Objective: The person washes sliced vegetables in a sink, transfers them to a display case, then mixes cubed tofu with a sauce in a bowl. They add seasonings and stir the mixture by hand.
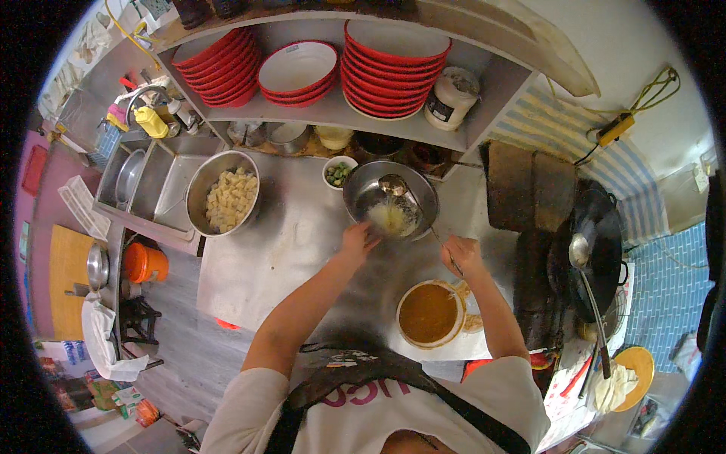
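A ladle (392,184) is in my right hand (464,255), gripped by its long thin handle. Its cup is over a stainless steel mixing bowl (353,196), and a yellowish stream runs down from it. Pale, wet, blurred contents (394,217) cover the bowl's bottom. My left hand (358,245) holds the near-left rim of that bowl. Behind it stands a small white bowl (327,180) of chopped green pieces (338,172). Nearer me, below my right forearm, a round white tub (400,332) contains brown sauce (429,313).
A steel pot (195,213) of pale cubes (231,198) stands by the sink (181,190). Above the steel counter (255,278), a shelf (317,113) carries stacked red-and-white bowls (391,79) and a white jar (452,99). To the right, a black wok (601,272) holds another ladle (579,251).
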### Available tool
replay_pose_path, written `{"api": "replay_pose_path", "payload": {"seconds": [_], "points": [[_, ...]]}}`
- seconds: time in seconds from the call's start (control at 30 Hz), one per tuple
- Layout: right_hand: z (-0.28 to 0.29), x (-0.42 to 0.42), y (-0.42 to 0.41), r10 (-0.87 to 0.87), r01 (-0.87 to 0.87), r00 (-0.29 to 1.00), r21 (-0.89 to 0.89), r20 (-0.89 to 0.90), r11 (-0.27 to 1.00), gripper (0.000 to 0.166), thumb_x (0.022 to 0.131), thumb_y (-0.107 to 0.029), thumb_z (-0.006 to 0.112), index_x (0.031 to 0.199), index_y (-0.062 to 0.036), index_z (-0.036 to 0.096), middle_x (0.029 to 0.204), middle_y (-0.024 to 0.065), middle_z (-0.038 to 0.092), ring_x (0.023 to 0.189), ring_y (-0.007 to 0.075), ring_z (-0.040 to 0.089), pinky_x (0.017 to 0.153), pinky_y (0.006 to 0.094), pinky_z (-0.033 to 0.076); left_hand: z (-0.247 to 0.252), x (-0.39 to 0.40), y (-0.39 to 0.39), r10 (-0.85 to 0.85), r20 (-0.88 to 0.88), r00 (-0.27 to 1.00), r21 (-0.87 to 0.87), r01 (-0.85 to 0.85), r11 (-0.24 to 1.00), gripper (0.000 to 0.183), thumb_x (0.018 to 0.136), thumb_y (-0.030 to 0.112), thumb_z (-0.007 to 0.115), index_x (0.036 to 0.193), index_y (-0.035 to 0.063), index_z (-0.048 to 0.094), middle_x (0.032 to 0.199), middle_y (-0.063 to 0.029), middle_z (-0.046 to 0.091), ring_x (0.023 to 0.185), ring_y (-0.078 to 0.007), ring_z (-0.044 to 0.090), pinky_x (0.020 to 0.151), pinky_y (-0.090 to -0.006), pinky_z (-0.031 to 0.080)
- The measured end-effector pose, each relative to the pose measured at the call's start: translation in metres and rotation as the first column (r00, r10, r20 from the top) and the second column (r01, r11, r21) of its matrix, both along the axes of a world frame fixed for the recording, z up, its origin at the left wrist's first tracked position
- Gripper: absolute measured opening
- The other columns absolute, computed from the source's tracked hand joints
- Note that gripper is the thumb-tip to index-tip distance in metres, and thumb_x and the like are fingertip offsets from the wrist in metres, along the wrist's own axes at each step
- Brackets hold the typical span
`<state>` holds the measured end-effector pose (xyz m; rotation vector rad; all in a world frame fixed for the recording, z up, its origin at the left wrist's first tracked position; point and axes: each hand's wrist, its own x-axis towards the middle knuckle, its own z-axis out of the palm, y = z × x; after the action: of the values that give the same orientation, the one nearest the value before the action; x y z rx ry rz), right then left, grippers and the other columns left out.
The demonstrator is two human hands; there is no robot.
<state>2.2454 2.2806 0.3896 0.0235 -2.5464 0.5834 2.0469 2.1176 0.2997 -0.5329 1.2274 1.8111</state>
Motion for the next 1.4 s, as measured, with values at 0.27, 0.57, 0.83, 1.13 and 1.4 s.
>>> {"api": "replay_pose_path", "payload": {"seconds": [0.27, 0.57, 0.83, 1.13, 1.4], "points": [[-0.067, -0.046, 0.026, -0.502, 0.202, 0.843, -0.979, 0.191, -0.033, 0.035, 0.088, -0.031, 0.041, 0.059, -0.0125, 0.040, 0.050, -0.0012, 0.041, 0.042, 0.0120, 0.036, 0.039, 0.0268, 0.026, -0.030, -0.003, -0.010, -0.115, -0.138, 0.984, 0.025, 0.119, 0.993, 0.014, 0.082, 0.014, 0.054, 0.091, 0.0042, 0.050, 0.083, -0.0048, 0.048, 0.079, -0.0182, 0.052, 0.071, -0.0375, 0.052], [-0.111, -0.212, 0.054, -0.681, 0.567, 0.731, -0.516, -0.046, 0.642, 0.038, 0.090, -0.039, 0.041, 0.079, -0.0047, 0.055, 0.061, 0.0175, 0.055, 0.054, 0.0357, 0.051, 0.053, 0.0428, 0.041, -0.019, -0.010, 0.007, -0.212, -0.120, 0.970, -0.040, 0.209, 0.977, 0.012, 0.082, 0.014, 0.056, 0.091, 0.0090, 0.051, 0.077, -0.0049, 0.051, 0.067, -0.0192, 0.052, 0.061, -0.0366, 0.051], [-0.115, -0.206, 0.059, -0.585, 0.638, 0.759, -0.145, 0.284, 0.757, 0.055, 0.078, -0.053, 0.052, 0.076, 0.0009, 0.058, 0.062, 0.0200, 0.054, 0.065, 0.0391, 0.055, 0.063, 0.0464, 0.044, -0.038, -0.008, 0.010, -0.253, -0.073, 0.965, 0.000, 0.254, 0.967, 0.014, 0.081, 0.013, 0.056, 0.092, 0.0072, 0.050, 0.086, -0.0066, 0.053, 0.077, -0.0219, 0.054, 0.065, -0.0373, 0.051], [-0.089, -0.118, 0.172, -0.610, 0.578, 0.716, -0.779, 0.340, 0.245, 0.046, 0.078, -0.042, 0.059, 0.053, -0.0060, 0.044, 0.047, 0.0075, 0.037, 0.040, 0.0156, 0.037, 0.041, 0.0360, 0.026, -0.018, 0.018, 0.019, -0.253, -0.071, 0.965, -0.002, 0.254, 0.967, 0.018, 0.081, 0.012, 0.056, 0.096, 0.0051, 0.049, 0.088, -0.0084, 0.052, 0.074, -0.0214, 0.053, 0.069, -0.0355, 0.053], [-0.082, -0.142, 0.178, -0.593, 0.668, 0.736, -0.491, 0.326, 0.559, 0.048, 0.085, -0.042, 0.045, 0.063, 0.0006, 0.049, 0.054, 0.0117, 0.051, 0.047, 0.0293, 0.046, 0.053, 0.0436, 0.038, -0.021, 0.022, 0.023, -0.261, -0.080, 0.962, 0.002, 0.262, 0.965, 0.020, 0.080, 0.014, 0.059, 0.097, 0.0063, 0.050, 0.091, -0.0089, 0.052, 0.081, -0.0229, 0.053, 0.072, -0.0367, 0.052]]}}
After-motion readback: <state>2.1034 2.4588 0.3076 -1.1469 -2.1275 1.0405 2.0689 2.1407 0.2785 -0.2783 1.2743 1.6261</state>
